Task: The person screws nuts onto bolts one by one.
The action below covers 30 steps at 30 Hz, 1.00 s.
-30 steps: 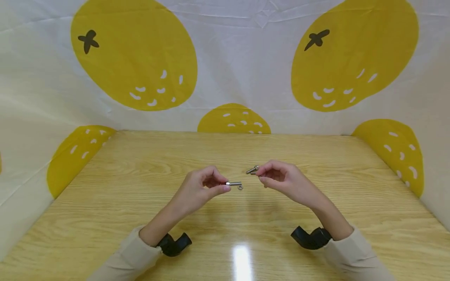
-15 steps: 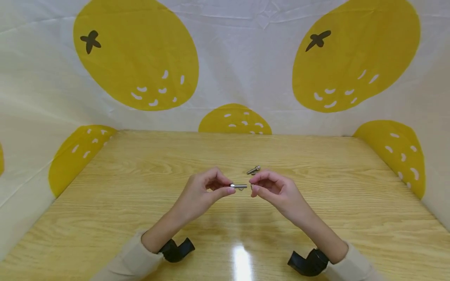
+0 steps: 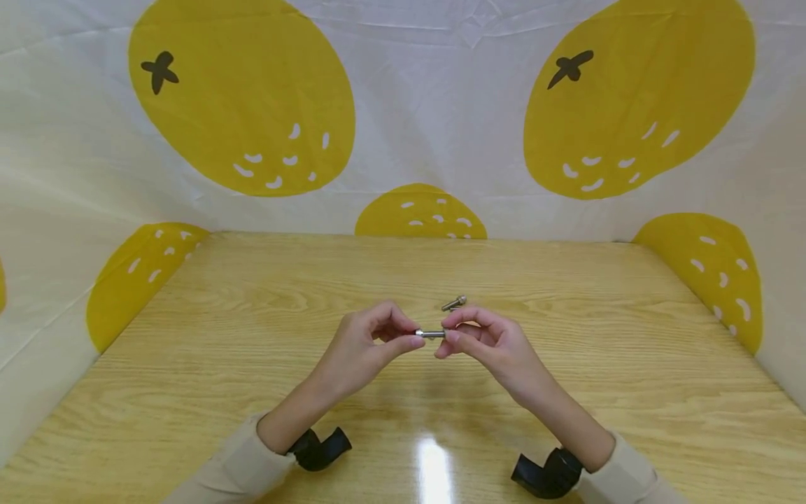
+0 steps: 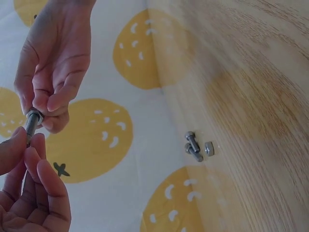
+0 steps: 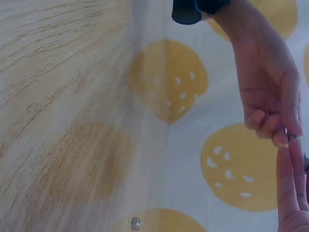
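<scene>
My left hand point(image 3: 368, 343) pinches a silver bolt point(image 3: 432, 334) by its head between thumb and fingertips. Its shank points across toward my right hand point(image 3: 494, 343), which pinches a small nut point(image 4: 36, 115) at the bolt's tip. Seen from the left wrist, the nut sits right at the end of the threaded shank point(image 4: 32, 125). Both hands are raised over the middle of the table, fingertips close together. Curled fingers cover much of the bolt head.
Beyond the hands, two more bolts point(image 4: 192, 140) lie crossed on the wooden table point(image 3: 252, 280). A loose nut point(image 4: 209, 148) lies near them. White cloth with yellow fruit shapes point(image 3: 434, 126) walls the table at the back and sides.
The right hand has come left and down from beside the loose bolts, bringing its nut to the bolt's tip. The left hand has shifted slightly right with the bolt.
</scene>
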### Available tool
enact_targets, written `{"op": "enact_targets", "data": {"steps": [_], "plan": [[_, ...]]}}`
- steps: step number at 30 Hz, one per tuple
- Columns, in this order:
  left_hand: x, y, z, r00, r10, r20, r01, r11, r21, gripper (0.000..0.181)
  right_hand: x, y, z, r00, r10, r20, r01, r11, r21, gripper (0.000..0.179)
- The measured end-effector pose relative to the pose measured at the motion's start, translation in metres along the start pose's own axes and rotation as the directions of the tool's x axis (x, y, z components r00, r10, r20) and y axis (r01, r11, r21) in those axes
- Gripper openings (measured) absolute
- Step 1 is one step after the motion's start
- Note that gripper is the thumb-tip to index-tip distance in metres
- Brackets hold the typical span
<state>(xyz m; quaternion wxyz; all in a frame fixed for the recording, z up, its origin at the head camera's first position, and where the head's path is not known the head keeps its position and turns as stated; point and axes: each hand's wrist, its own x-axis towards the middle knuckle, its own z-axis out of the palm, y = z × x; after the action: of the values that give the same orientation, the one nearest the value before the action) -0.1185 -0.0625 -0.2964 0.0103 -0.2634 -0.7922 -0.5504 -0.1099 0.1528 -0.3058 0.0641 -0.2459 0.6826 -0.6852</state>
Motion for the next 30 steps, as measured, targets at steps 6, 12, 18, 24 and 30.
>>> {"op": "enact_targets", "data": {"steps": [6, 12, 18, 24, 30], "plan": [[0.0003, 0.0, 0.0005, 1.0, -0.007, -0.01, 0.007, 1.0, 0.002, 0.012, -0.0005, -0.0017, -0.0003, 0.999, 0.045, 0.003, -0.045, 0.999, 0.015, 0.02], [0.0, 0.0001, 0.0012, 1.0, -0.001, -0.015, 0.001, 1.0, -0.01, 0.012, -0.0018, -0.0001, 0.0005, 1.0, 0.004, -0.009, -0.004, 1.0, -0.018, 0.023], [-0.0005, 0.0022, 0.0003, 1.0, 0.003, -0.006, -0.003, 1.0, -0.016, 0.009, -0.0034, -0.0015, 0.0016, 0.996, -0.067, -0.057, 0.06, 0.992, -0.115, 0.024], [-0.0001, 0.0018, -0.0009, 1.0, 0.0, 0.006, 0.001, 1.0, -0.03, 0.01, -0.0027, -0.0037, 0.0017, 0.983, -0.163, -0.081, 0.126, 0.929, -0.348, 0.02], [-0.0001, 0.0028, -0.0014, 1.0, -0.008, 0.005, 0.008, 1.0, -0.03, 0.012, -0.0027, -0.0039, 0.001, 0.975, -0.209, -0.074, 0.149, 0.866, -0.477, 0.02]]}}
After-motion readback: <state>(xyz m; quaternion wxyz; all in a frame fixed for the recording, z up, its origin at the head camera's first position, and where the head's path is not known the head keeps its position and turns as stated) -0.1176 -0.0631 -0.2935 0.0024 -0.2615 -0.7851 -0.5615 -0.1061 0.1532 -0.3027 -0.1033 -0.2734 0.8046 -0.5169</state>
